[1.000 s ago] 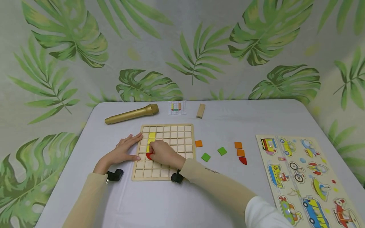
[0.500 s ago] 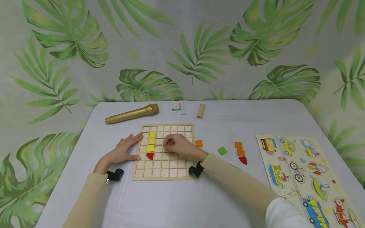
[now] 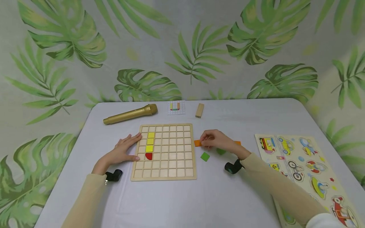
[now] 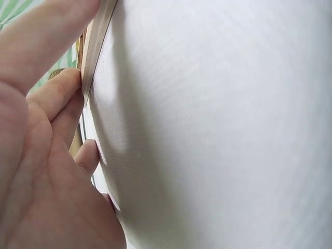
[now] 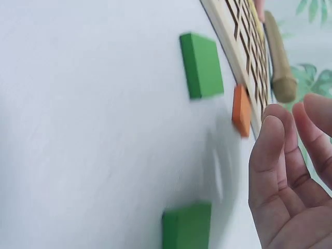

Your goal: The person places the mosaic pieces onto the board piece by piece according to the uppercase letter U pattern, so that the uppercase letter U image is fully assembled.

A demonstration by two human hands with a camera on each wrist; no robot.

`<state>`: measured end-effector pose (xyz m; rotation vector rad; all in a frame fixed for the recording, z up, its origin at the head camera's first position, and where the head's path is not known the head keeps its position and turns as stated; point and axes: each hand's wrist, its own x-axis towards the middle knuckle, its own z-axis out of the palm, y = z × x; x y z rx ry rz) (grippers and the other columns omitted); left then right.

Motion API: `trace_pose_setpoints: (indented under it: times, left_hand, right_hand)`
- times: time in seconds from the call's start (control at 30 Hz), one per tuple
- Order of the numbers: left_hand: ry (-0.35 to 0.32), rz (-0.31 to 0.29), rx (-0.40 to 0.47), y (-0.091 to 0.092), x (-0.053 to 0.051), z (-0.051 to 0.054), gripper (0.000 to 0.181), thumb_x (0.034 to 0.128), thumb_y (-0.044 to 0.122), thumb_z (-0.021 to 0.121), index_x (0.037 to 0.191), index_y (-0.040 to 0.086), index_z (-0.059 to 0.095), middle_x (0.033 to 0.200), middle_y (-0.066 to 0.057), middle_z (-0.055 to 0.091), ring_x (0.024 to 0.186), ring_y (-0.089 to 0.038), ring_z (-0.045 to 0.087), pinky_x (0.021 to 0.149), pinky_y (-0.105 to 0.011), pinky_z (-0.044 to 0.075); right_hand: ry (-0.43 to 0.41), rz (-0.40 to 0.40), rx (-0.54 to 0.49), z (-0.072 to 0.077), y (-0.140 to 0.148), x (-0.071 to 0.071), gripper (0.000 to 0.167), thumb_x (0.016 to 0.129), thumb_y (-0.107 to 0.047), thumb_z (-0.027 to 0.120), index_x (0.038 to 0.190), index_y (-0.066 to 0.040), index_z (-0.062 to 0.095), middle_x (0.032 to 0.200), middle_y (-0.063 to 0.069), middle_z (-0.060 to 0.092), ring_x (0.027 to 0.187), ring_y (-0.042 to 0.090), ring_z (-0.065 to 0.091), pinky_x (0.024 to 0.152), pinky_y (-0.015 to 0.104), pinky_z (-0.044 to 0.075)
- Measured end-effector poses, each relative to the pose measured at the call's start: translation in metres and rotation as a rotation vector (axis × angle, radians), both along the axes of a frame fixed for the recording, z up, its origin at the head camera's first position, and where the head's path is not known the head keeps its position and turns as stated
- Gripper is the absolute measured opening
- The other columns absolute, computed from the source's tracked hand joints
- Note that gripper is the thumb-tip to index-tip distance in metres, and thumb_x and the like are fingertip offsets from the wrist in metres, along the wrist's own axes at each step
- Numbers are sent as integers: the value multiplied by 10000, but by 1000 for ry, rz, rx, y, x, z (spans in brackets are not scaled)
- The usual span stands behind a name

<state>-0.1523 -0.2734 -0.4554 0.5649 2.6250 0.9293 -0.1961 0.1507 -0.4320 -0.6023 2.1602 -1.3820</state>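
My left hand (image 3: 122, 152) lies spread at the left edge of a wooden grid board (image 3: 171, 172), its fingers and thumb touching the rim. In one column of the board sit yellow square tiles (image 3: 150, 141), with a red quarter-round tile (image 3: 149, 156) just below them. My right hand (image 3: 218, 141) hovers right of the board with loosely bent fingers and nothing between them, as the right wrist view shows. Near its fingertips lies an orange square tile (image 5: 241, 111) by the board's edge. Two green square tiles (image 5: 205, 67) (image 3: 205, 156) lie close by, one partly under the hand.
Another orange tile (image 3: 237, 143) peeks out behind the right hand. A gold microphone (image 3: 130, 114), a small pattern card (image 3: 176, 107) and a wooden block (image 3: 200, 110) lie at the back. A vehicle puzzle board (image 3: 302, 164) takes up the table's right side.
My right hand has left the red tile on the board and moved right, over the loose tiles. The left hand has stayed at the board's edge.
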Motion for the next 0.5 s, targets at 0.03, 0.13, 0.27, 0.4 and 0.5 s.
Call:
trace_pose_setpoints:
  times: [0.03, 0.13, 0.27, 0.4, 0.5]
  left_hand:
    - [1, 0, 1, 0, 0, 0, 937, 789, 347, 774, 1510, 45, 257, 1578, -134, 157, 1420, -427, 2, 1069, -633, -61]
    - [4, 0, 4, -1, 0, 0, 940, 786, 349, 776, 1509, 44, 259, 1577, -136, 160, 1420, -429, 3, 1068, -634, -60]
    - [4, 1, 5, -1, 0, -1, 939, 787, 352, 775, 1510, 47, 259, 1576, -135, 163, 1421, -426, 1, 1068, -634, -60]
    - [3, 0, 7, -1, 0, 0, 938, 788, 349, 775, 1509, 45, 258, 1575, -138, 166, 1421, -425, 2, 1067, -634, -63]
    - [4, -3, 7, 0, 0, 0, 937, 788, 345, 775, 1508, 41, 259, 1574, -143, 167, 1421, -426, 3, 1066, -635, -66]
  right_hand:
    - [-13, -16, 6, 1, 5, 0, 167, 930, -84, 606, 1015, 59, 612, 901, 189, 614, 776, 286, 588, 699, 365, 527]
    - [-39, -35, 13, 0, 17, -1, 187, 933, -105, 606, 1032, 55, 607, 918, 192, 608, 794, 284, 582, 715, 355, 523]
    - [-64, -6, -3, -4, 22, -2, 200, 932, -99, 609, 1049, 63, 603, 929, 151, 613, 796, 240, 571, 714, 325, 521]
    - [-47, 75, -41, -9, 22, 0, 171, 916, -37, 612, 1045, 76, 611, 945, 136, 621, 773, 192, 549, 682, 280, 504]
    - [3, 126, -51, -12, 21, 2, 145, 888, 32, 616, 1029, 63, 625, 977, 147, 632, 796, 191, 561, 696, 264, 494]
